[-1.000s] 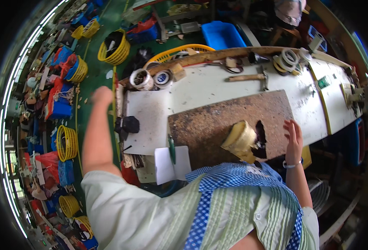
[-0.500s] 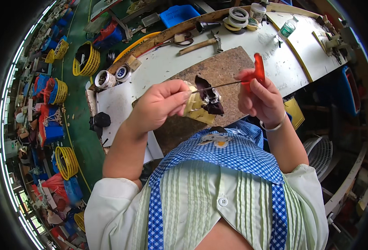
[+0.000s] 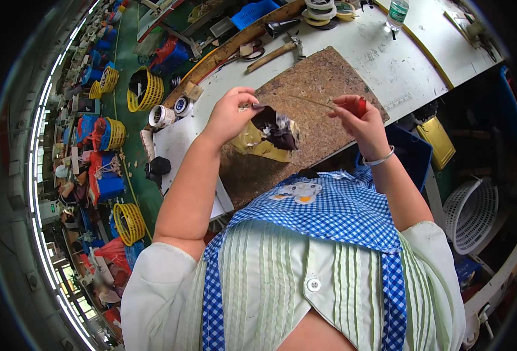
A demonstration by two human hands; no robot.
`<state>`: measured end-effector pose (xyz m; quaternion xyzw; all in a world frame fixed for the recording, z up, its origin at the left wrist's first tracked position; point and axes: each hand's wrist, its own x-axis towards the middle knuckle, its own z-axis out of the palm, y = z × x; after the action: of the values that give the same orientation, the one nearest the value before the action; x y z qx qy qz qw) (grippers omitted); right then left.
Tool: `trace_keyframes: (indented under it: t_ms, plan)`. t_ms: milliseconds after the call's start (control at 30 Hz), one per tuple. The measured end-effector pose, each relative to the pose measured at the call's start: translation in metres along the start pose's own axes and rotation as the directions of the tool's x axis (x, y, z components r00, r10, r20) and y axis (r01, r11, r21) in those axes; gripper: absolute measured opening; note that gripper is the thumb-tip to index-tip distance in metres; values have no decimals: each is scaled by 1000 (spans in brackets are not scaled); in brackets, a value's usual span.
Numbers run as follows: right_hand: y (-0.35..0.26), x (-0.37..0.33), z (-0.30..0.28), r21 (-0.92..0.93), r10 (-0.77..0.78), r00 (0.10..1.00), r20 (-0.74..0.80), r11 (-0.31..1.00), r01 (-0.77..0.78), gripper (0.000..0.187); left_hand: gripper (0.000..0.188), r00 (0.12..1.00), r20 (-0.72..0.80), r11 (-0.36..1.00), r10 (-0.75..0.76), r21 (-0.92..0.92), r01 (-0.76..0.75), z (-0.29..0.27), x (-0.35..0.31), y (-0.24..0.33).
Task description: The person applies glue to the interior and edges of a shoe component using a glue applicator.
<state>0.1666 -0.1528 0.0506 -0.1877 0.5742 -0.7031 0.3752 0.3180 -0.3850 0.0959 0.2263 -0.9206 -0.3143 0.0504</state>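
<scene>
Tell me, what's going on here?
A person at a bench is working with bare hands. The left hand pinches the edge of a dark piece, which lies against a yellowish form on a brown board. The right hand holds a red-handled tool, its thin shaft pointing left above the board. Beyond the board, a hammer lies on the white tabletop.

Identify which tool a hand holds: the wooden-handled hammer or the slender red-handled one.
The slender red-handled tool: the right hand holds it, while the wooden-handled hammer lies on the white workbench.
</scene>
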Motion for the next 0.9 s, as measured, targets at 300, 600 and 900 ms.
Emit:
trace_keyframes:
  t_ms: [300,600,900]
  plan:
    - [5,8,4,75,-114,944,310,993,95,7,15,957,103,865,-270,-410,288,-6,-13,-7]
    - [10,6,46,-453,-326,852,408,738,500,13,13,971,82,970,-225,116,215,-5,-14,-2]
    - [0,4,-18,90,-131,985,109,989,121,10,29,970,120,974,210,-113,-197,-23,-37,41]
